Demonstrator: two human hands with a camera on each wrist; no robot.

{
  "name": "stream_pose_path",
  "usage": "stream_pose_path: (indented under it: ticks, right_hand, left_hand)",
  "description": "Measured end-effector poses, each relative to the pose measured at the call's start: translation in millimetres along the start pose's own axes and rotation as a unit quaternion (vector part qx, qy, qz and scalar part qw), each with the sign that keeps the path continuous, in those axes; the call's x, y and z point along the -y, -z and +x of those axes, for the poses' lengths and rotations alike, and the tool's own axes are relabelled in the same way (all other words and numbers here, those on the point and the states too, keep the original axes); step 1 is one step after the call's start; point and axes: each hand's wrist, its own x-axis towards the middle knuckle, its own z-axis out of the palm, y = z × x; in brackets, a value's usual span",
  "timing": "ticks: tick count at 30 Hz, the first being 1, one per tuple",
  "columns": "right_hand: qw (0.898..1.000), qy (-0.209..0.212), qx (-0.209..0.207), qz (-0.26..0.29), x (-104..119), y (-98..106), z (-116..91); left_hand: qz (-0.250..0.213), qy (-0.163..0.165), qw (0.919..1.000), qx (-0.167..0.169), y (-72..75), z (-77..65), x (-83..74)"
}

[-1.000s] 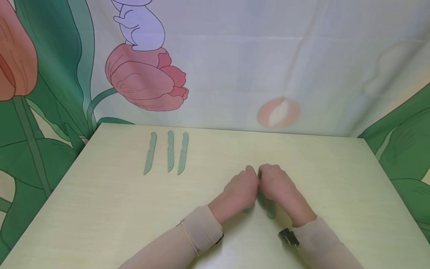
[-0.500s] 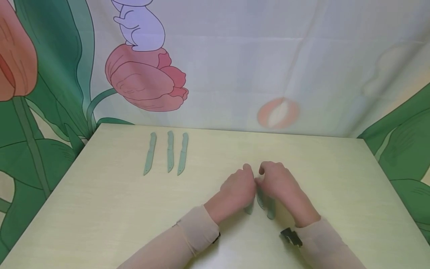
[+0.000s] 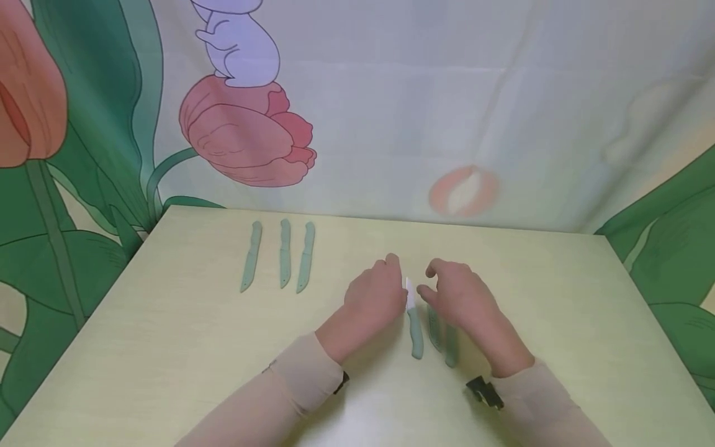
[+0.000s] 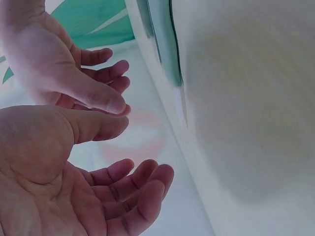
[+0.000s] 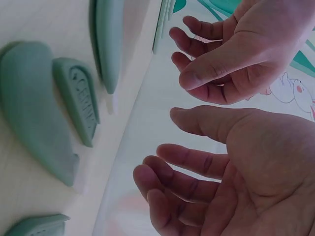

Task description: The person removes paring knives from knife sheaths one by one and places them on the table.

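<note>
My left hand (image 3: 377,290) hovers over the table with loosely bent fingers, holding nothing. Just right of it lies a bare knife (image 3: 416,335) with a pale green handle and a white blade. My right hand (image 3: 462,295) is also without anything in its grasp, thumb and fingers apart, as the right wrist view confirms. Beneath it lie a green blade sheath (image 5: 76,101), with raised lettering, and a second knife's green handle (image 3: 451,346); my hand hides that knife's far part in the head view. The left wrist view shows both palms and the bare knife's handle (image 4: 167,44).
Three green sheathed knives lie side by side at the table's back left: left (image 3: 251,256), middle (image 3: 285,254) and right (image 3: 305,257). Another green piece (image 5: 39,226) is partly cut off in the right wrist view. A printed curtain (image 3: 380,112) hangs behind the table (image 3: 167,347).
My hands have drawn apart. The left one moved left and slightly away from me, uncovering the bare knife; the right-hand fingers have spread a little. The three sheathed knives stayed put.
</note>
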Motion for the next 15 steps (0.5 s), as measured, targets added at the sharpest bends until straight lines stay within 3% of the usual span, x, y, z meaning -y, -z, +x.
stream_pose_path:
  ticks: [9, 15]
  right_hand:
    - [0.997, 0.042, -0.051, -0.024, 14, 1, 2]
    - [0.993, 0.068, -0.07, -0.062, 25, -2, 6]
  left_hand:
    - [0.073, -0.014, 0.9951, -0.066, 17.1, 7.4, 27.4]
    - [0.084, -0.013, 0.9921, -0.091, 30.9, 12.8, 45.4]
